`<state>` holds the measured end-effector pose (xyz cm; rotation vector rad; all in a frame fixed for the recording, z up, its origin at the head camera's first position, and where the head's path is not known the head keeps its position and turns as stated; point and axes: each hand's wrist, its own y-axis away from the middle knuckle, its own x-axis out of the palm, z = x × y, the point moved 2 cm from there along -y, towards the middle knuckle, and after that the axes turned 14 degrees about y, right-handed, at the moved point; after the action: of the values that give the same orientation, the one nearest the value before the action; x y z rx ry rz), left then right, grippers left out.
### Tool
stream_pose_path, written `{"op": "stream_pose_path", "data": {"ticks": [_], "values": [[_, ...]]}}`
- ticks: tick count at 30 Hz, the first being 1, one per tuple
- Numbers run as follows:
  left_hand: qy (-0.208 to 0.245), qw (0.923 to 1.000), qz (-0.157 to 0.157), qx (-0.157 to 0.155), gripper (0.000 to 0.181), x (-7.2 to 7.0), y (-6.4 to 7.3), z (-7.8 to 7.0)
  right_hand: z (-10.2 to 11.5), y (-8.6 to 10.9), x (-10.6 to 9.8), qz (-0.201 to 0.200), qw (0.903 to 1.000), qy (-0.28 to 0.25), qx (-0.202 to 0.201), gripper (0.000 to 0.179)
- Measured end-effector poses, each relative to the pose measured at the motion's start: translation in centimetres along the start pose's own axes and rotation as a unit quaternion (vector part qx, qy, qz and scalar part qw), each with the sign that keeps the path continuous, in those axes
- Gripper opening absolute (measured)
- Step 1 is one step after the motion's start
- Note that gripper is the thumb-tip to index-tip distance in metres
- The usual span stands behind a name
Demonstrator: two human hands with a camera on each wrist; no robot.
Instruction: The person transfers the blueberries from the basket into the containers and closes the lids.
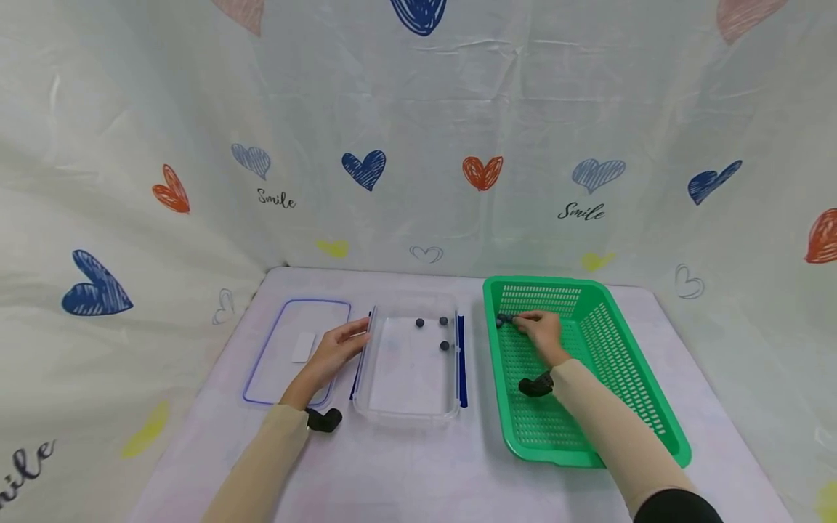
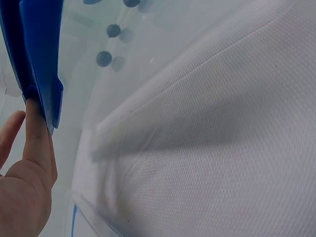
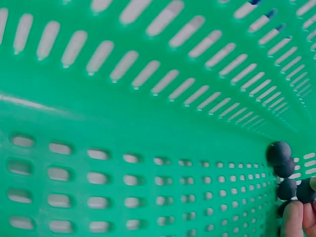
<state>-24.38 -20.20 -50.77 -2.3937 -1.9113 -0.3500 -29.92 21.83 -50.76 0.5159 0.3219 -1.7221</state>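
A clear plastic box point(image 1: 408, 418) with blue side clips stands mid-table, with three blueberries point(image 1: 420, 322) visible on its floor. My left hand point(image 1: 336, 354) touches the box's left side with fairly straight fingers, beside a blue clip point(image 2: 42, 54) in the left wrist view. On the right, my right hand point(image 1: 543, 338) reaches into the far left part of a green perforated basket point(image 1: 532, 432). Its thumb and fingertips pinch a dark blueberry point(image 3: 305, 191). Several more blueberries point(image 3: 279, 153) cluster against that in the corner; the fingers are partly cut off in the right wrist view.
A clear lid with a blue rim point(image 1: 267, 356) lies left of the box, partly behind the left forearm, with a white rectangle point(image 1: 304, 347) on it. A white cloth point(image 1: 418, 472) covers the table. Behind hangs a curtain point(image 1: 536, 94) printed with hearts.
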Motion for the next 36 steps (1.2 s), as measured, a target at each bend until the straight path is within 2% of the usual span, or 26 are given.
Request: {"op": "stream_pose_path", "data": {"ticks": [11, 26, 30, 36], "values": [[-0.007, 1.0000, -0.001, 0.000, 0.059, 0.0, -0.1, -0.2, 1.2, -0.1, -1.1, 0.035, 0.9971, -0.061, 0.031, 0.036], [-0.013, 0.9999, -0.009, -0.003, 0.059, -0.1, 0.3, 0.1, 4.1, 1.3, -2.6, 0.086, 0.9902, -0.110, 0.004, 0.042], [-0.014, 0.9999, -0.010, -0.003, 0.059, 0.0, 0.2, 0.1, 4.7, 1.5, -3.0, 0.108, 0.9860, -0.127, -0.008, 0.044], [-0.011, 0.9999, -0.005, 0.001, 0.058, 0.4, 0.3, -0.5, 5.8, 1.8, -3.3, 0.132, 0.9790, -0.156, -0.005, 0.050]]}}
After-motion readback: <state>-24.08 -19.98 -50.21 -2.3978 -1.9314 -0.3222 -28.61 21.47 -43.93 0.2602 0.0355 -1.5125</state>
